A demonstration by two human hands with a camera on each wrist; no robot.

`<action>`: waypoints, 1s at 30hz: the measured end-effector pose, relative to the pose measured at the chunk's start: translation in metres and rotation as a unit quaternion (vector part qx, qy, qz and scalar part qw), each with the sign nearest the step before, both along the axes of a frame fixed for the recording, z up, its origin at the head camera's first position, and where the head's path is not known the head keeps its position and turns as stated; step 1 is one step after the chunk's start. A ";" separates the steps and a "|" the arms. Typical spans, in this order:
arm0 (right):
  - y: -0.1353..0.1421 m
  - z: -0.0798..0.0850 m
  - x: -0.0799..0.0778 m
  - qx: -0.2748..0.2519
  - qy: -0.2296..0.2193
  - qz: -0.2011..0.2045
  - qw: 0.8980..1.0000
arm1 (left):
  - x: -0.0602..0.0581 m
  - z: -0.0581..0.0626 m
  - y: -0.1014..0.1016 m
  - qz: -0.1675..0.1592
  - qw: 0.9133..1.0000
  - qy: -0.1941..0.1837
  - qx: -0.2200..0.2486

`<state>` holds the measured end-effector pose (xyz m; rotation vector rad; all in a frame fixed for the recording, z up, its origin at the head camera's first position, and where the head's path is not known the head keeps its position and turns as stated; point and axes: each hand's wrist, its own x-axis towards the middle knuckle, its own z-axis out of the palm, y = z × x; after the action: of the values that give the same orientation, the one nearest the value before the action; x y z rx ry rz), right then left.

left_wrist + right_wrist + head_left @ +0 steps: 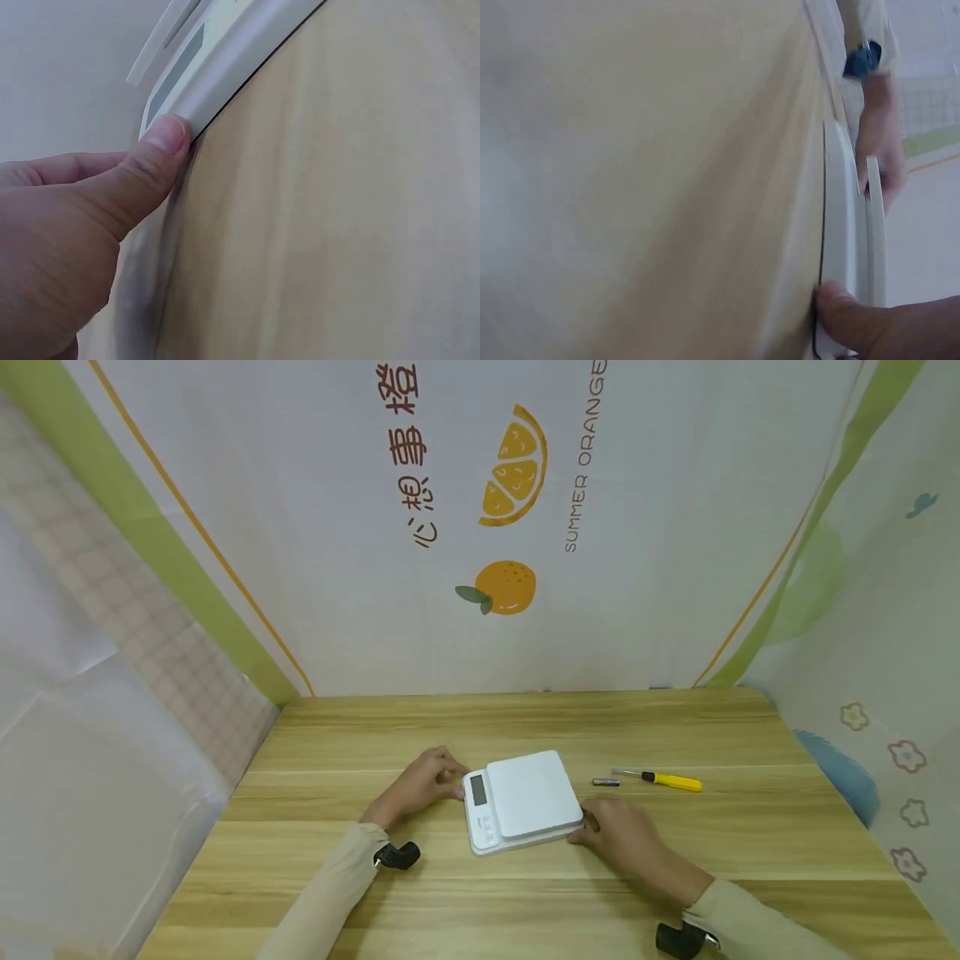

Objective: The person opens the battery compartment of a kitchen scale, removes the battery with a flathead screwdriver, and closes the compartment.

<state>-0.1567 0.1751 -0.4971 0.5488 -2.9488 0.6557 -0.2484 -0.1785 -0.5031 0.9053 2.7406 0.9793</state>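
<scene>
A white digital kitchen scale [536,795] lies on the wooden table, its small dark display [478,791] and buttons toward the left. My left hand [423,783] holds the scale's left edge beside the display. In the left wrist view, the thumb [166,136] presses the side of the scale's base near a corner, and the other fingers are mostly hidden. At the opposite side, my right hand [622,833] grips the near right corner. Its thumb [836,296] lies against the base in the right wrist view, with the fingertips behind out of sight.
Right of the scale, a screwdriver [675,782] with a yellow handle lies on the table [420,902]. Next to its tip is a small cylindrical battery [606,782]. A printed cloth [637,635] hangs along the table's back edge.
</scene>
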 end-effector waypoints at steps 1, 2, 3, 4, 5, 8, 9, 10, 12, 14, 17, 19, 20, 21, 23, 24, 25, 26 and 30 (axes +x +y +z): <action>0.001 0.002 -0.005 0.001 -0.005 0.008 1.000 | 0.002 0.000 -0.001 0.009 1.000 0.001 0.002; 0.002 0.003 -0.011 0.006 -0.006 0.016 1.000 | 0.004 -0.001 -0.002 0.017 1.000 0.003 0.004; 0.003 0.005 -0.018 0.014 -0.005 0.025 1.000 | 0.007 -0.001 -0.003 0.026 1.000 0.000 0.006; 0.004 0.006 -0.025 0.020 -0.003 0.035 0.999 | 0.010 -0.001 -0.003 0.034 0.999 -0.002 0.008; 0.004 0.008 -0.032 0.029 -0.003 0.045 0.999 | 0.013 -0.002 -0.004 0.041 0.999 -0.001 0.009; 0.006 0.011 -0.052 0.051 0.003 0.071 0.996 | 0.024 -0.003 -0.006 0.060 0.998 -0.001 0.010; 0.007 0.013 -0.058 0.053 -0.001 0.078 0.996 | 0.028 -0.003 -0.007 0.065 0.998 -0.001 0.012; 0.008 0.014 -0.064 0.051 -0.006 0.085 0.995 | 0.033 -0.004 -0.008 0.067 0.998 0.004 0.012; 0.011 0.014 -0.075 0.049 -0.016 0.099 0.994 | 0.041 -0.006 -0.008 0.071 0.997 0.016 0.010; 0.013 0.014 -0.086 0.042 -0.031 0.109 0.993 | 0.050 -0.007 -0.006 0.075 0.997 0.027 0.010; 0.015 0.013 -0.100 0.031 -0.051 0.120 0.991 | 0.062 -0.008 -0.001 0.082 0.995 0.048 0.010; 0.015 0.014 -0.108 0.019 -0.061 0.130 0.989 | 0.070 -0.008 0.003 0.089 0.994 0.054 0.011; 0.015 0.014 -0.112 0.015 -0.063 0.137 0.988 | 0.074 -0.009 0.005 0.093 0.994 0.061 0.013; 0.015 0.014 -0.115 0.014 -0.062 0.143 0.988 | 0.076 -0.009 0.008 0.096 0.993 0.067 0.013; 0.015 0.015 -0.122 0.012 -0.058 0.153 0.987 | 0.081 -0.010 0.013 0.100 0.992 0.080 0.012; 0.014 0.015 -0.124 0.013 -0.055 0.157 0.986 | 0.083 -0.011 0.015 0.102 0.991 0.084 0.012; 0.013 0.015 -0.127 0.014 -0.050 0.161 0.986 | 0.084 -0.012 0.018 0.105 0.991 0.086 0.012; 0.013 0.014 -0.129 0.014 -0.052 0.157 0.986 | 0.086 -0.012 0.020 0.106 0.990 0.088 0.013; 0.008 0.015 -0.134 0.017 -0.064 0.134 0.989 | 0.089 -0.014 0.027 0.113 0.990 0.081 0.022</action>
<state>-0.2907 0.1829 -0.4825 0.9542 -3.0369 0.6893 -0.1594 -0.1513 -0.5172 0.7202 3.0231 1.0481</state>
